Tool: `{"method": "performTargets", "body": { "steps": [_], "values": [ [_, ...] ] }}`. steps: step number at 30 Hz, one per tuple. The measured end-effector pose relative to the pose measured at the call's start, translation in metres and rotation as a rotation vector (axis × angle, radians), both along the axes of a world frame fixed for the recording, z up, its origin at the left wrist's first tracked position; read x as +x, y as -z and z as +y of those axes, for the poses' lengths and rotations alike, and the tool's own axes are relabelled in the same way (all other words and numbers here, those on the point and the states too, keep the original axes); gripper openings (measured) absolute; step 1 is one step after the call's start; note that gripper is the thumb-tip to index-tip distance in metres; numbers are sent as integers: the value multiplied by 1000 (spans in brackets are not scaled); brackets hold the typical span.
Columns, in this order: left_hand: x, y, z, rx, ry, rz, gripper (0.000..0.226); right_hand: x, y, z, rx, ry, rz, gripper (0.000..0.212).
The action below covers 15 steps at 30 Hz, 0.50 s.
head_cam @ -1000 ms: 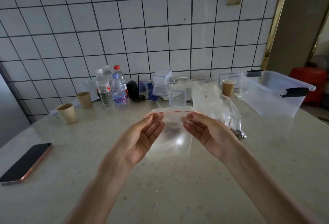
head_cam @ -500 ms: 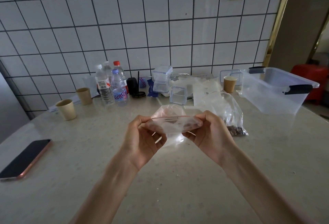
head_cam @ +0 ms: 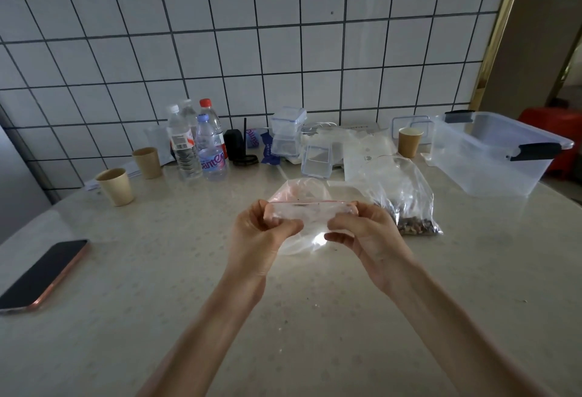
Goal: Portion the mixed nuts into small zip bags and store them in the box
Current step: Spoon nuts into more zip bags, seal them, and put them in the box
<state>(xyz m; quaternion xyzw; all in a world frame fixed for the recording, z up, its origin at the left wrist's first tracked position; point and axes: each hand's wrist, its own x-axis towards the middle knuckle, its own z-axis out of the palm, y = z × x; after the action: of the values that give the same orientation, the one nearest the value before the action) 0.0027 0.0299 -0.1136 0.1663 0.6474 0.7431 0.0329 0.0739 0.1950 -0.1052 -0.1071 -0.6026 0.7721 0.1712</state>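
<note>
From the head camera, you hold a small zip bag up above the pale table, in front of your chest. Your left hand pinches the left end of its red-striped mouth, fingers curled round the plastic, and your right hand pinches the right end the same way. The mouth is pulled apart between the two hands; whether anything lies inside the bag you cannot tell.

Just beyond your right hand the large bag of mixed nuts lies on the table, the nuts heaped in its near corner. The clear storage box with dark latches stands lidless to the far right, well apart from both hands.

Against the tiled wall stand water bottles, three paper cups and small clear containers. A phone lies face down near the left edge.
</note>
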Motion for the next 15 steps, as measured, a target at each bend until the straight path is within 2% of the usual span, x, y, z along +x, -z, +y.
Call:
{"method": "performTargets", "body": {
  "steps": [4,7,15],
  "values": [
    [-1,8,8,-57,-180,92,26,-6,3,-8,-59,158,-17,16],
    [-4,12,12,-43,-258,127,15,-8,7,-11,-11,195,-7,23],
    [-9,15,-3,-92,-308,112,27,-6,12,1,-21,249,-10,15]
  ]
}}
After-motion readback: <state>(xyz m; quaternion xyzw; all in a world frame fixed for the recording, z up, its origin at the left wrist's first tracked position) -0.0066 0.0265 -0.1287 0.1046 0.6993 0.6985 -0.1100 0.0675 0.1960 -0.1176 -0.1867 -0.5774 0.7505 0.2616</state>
